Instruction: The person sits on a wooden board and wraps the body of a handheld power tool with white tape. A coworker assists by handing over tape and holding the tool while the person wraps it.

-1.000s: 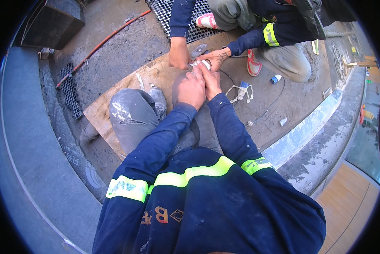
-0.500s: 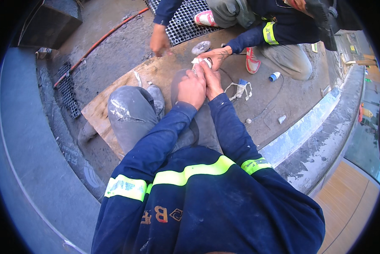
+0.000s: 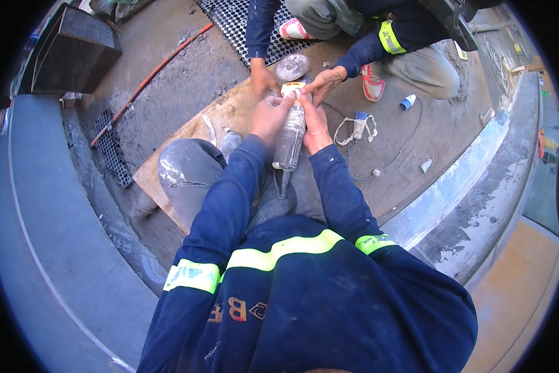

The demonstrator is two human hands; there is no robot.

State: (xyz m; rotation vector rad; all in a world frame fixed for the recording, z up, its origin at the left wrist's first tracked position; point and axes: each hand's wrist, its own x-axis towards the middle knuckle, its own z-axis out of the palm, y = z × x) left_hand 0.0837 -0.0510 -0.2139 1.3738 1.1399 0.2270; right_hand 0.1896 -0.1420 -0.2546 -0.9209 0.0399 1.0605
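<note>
A dusty angle grinder (image 3: 290, 144) lies lengthwise over my lap, its cord end toward me and its round disc (image 3: 292, 67) at the far end. My left hand (image 3: 269, 118) is closed around its left side near the head, slightly blurred. On the opposite side my right hand (image 3: 315, 127) grips it, thumb pressed near the pale head. A co-worker's two hands reach in from the far side: one hand (image 3: 262, 79) beside the disc at left, the other hand (image 3: 325, 84) against the head at right. Their fingertips are partly hidden.
A wooden board (image 3: 161, 177) lies under my legs. Right of it are a blue-and-white plug (image 3: 360, 124) with a white strap and a cable with another blue plug (image 3: 407, 102). Black plastic grid matting (image 3: 236, 31), an orange hose (image 3: 155, 74) and a stone ledge (image 3: 61, 217) lie around.
The grinder's body, earlier hidden under my hands, now shows between them. My left hand has shifted left, and the co-worker's left-side hand has come in to the grinder head.
</note>
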